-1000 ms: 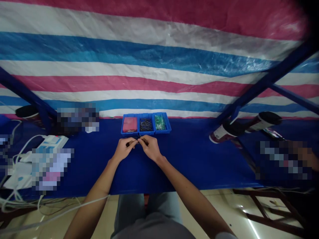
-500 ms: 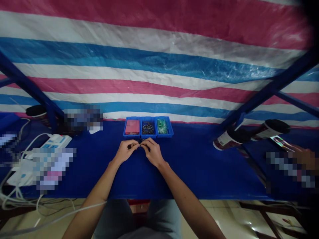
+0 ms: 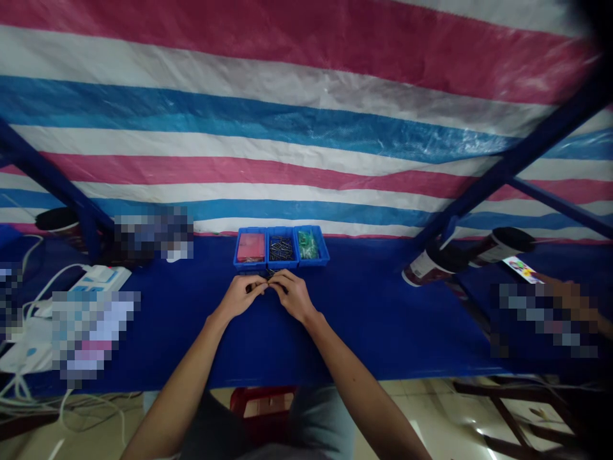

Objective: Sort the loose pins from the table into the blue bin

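Note:
My left hand (image 3: 241,294) and my right hand (image 3: 293,294) meet fingertip to fingertip above the blue tabletop. Both are closed in a pinch; what sits between the fingers is too small and hidden to name. A thin dark bit shows just behind the fingertips. Right beyond them stand three small blue bins side by side: the left bin (image 3: 249,264) has flat pink pieces (image 3: 251,246), the middle bin (image 3: 282,262) has many short dark slender pieces (image 3: 281,248), and the right bin (image 3: 313,261) has green pieces in clear wrapping (image 3: 307,243).
A white power strip (image 3: 103,278) with cables lies at the left. Dark-lidded tubs (image 3: 433,262) stand at the right, near another person's hand (image 3: 558,291) by a lit phone (image 3: 523,269). A striped plastic sheet (image 3: 287,140) hangs behind, between blue frame bars.
The view has shifted slightly. My hands stay pinched together in front of the bins, with the fingertips drawn a little closer.

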The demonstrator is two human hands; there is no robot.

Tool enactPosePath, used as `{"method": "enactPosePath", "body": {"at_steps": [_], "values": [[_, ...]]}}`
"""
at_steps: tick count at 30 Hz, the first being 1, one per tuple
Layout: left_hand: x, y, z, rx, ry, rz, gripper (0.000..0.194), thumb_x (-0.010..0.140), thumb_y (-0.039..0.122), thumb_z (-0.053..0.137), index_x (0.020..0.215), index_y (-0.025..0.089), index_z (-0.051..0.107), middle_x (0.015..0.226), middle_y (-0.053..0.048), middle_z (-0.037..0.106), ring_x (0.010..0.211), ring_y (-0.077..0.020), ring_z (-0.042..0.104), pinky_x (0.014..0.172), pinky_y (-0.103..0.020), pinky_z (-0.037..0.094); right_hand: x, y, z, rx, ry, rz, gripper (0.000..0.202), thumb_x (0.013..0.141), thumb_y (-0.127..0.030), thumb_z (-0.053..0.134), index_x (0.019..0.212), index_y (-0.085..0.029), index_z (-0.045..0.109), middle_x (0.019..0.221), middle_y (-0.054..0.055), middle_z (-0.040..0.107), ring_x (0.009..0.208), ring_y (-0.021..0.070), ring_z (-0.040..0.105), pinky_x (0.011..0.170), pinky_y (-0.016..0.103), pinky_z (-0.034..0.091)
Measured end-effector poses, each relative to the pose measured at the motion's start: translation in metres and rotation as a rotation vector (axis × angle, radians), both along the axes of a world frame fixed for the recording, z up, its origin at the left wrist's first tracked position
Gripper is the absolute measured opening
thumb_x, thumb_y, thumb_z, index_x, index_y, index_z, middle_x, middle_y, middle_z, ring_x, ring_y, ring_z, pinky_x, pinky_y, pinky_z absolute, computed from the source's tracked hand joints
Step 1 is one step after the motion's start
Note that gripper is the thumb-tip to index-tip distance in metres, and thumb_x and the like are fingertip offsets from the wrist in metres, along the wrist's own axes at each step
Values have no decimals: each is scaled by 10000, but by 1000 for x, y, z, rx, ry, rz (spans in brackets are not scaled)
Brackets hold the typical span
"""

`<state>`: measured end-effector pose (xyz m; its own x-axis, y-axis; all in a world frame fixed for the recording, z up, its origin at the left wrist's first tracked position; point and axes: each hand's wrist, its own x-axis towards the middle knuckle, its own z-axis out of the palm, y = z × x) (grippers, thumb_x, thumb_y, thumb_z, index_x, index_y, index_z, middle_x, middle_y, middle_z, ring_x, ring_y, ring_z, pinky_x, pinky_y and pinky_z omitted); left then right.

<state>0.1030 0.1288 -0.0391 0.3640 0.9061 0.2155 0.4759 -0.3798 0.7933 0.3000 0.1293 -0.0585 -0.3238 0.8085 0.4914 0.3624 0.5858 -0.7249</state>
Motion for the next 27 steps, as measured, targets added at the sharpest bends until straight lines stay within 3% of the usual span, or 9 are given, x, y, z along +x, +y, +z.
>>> {"method": "enactPosePath", "body": {"at_steps": [27], "values": [[0, -1, 2, 38, 25, 5, 280, 947, 346, 558, 823, 157, 724, 682, 1, 695, 580, -115, 564, 590, -210, 405, 0, -2, 5, 24, -214, -67, 155, 1012, -248, 495, 1016, -222, 648, 993, 42, 637, 849, 151, 642, 766, 236, 463]]}}
